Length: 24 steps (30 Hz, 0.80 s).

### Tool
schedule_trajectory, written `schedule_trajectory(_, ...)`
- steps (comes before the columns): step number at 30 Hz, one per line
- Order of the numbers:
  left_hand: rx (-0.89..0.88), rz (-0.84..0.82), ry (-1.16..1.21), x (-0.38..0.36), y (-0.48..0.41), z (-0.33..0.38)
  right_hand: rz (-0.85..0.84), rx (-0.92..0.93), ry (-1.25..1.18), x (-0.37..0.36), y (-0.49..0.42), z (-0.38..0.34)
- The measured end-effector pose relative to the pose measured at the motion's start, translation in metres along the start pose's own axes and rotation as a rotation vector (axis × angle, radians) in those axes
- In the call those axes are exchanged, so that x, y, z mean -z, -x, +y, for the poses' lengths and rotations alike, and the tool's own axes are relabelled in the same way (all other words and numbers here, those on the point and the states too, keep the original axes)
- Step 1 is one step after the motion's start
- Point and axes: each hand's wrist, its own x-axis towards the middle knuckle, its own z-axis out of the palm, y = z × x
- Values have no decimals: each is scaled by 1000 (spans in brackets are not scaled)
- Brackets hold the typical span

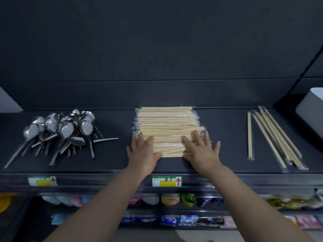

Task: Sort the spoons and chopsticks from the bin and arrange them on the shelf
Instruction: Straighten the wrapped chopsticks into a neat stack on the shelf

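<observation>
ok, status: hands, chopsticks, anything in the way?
Left hand and right hand flat, fingers straight, on the near edge of the chopstick stack. Spoons piled left, loose chopsticks right, both apart from it. Nothing blocking.

Entry: one person, seen in part through a wide-angle head view.
1. The left hand (142,151): bare, with five fingers and a broad back.
2. The right hand (201,152): bare, with five fingers and faint knuckle lines across the back.
3. The left forearm (104,198): bare from the wrist to the lower frame edge, looking wider nearer the camera.
4. The right forearm (244,198): likewise bare along its whole visible length.
5. The fingernails: apparently short and plain, though blur leaves this uncertain.
</observation>
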Motion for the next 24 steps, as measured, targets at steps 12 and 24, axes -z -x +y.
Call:
schedule_trajectory(12, -323, 169, 56, -14, -30, 105, 224, 9, -31, 33, 15, 87)
schedule_trajectory(24, -376, -150, 50, -83, -70, 284, 264, -376, -84, 65, 8, 252)
